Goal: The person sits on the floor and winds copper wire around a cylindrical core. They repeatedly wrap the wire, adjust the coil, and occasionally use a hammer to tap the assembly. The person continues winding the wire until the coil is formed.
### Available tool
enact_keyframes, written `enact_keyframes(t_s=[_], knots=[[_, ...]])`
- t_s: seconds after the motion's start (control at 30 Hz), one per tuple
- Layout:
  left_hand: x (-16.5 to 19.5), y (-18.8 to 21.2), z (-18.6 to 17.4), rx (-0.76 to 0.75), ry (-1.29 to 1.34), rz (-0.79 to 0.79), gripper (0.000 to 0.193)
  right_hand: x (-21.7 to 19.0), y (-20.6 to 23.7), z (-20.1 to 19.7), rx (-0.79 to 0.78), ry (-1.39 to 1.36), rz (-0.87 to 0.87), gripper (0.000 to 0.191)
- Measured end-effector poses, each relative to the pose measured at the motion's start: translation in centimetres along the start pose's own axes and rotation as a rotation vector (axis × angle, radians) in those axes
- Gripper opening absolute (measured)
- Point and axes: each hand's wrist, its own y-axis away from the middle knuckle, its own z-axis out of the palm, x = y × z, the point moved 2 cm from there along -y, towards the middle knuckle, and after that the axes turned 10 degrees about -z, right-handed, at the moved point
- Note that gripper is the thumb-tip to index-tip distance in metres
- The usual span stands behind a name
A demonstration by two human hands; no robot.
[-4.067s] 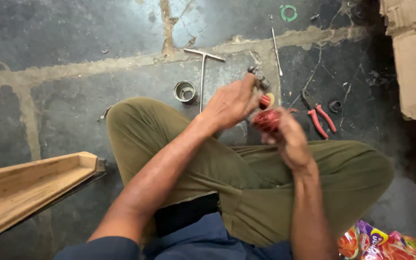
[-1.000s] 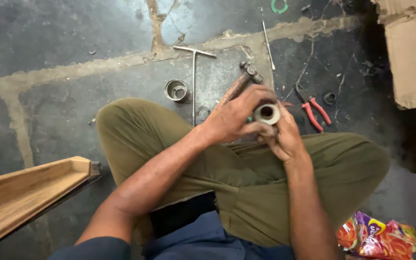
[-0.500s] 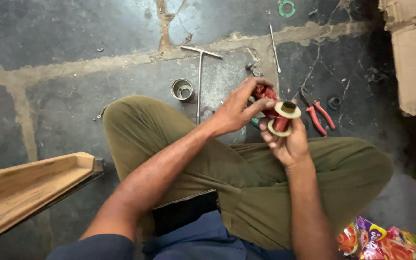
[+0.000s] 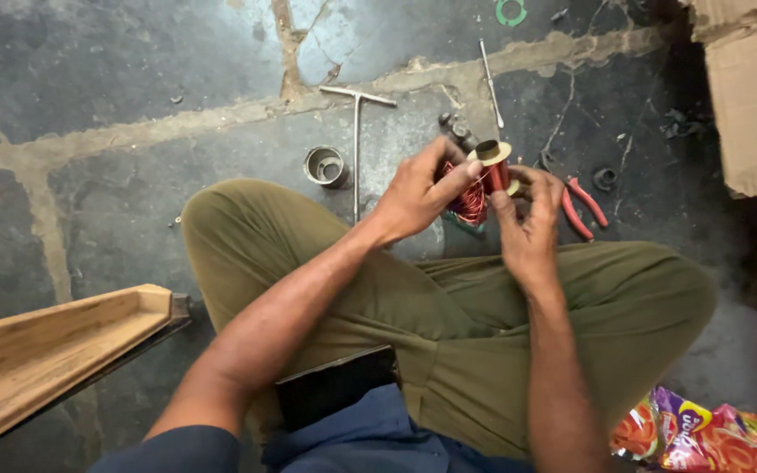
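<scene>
Where the cracked floor [image 4: 133, 105] carries a metal ring [image 4: 325, 165] at 10 o'clock of the hands, a T-handled rod [image 4: 357, 131] at 11 and red-handled pliers [image 4: 582, 206] at 3, the spool [image 4: 494, 165] of red wire sits above the knees, axis near upright, top flange tipped toward 11; right hand [image 4: 532, 223] fingers grip its body, left hand [image 4: 418, 194] fingers pinch the loose wire coil [image 4: 469, 201].

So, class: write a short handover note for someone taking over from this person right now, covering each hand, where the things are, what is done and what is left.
Left hand: fingers pinch a loose tangle of copper wire beside the spool.
Right hand: grips the spool, upright, its hollow top showing.
On the floor: red-handled pliers right of the hands, T-handled tool and metal ring to the left.
Done: some red wire sits on the spool.
Left: the loose tangle is not yet wound on.
</scene>
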Motion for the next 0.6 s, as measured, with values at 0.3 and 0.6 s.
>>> enact_keyframes(t_s=[0.3, 0.6], knots=[[-0.8, 0.1, -0.1, 0.010, 0.378, -0.175, 0.038, -0.4, -1.2, 0.4, -0.081, 0.213, 0.090, 0.042], [0.2, -0.8, -3.3, 0.514, -0.418, 0.035, 0.036, -4.4, -0.7, 2.4, -0.228, 0.302, -0.223, 0.047]])
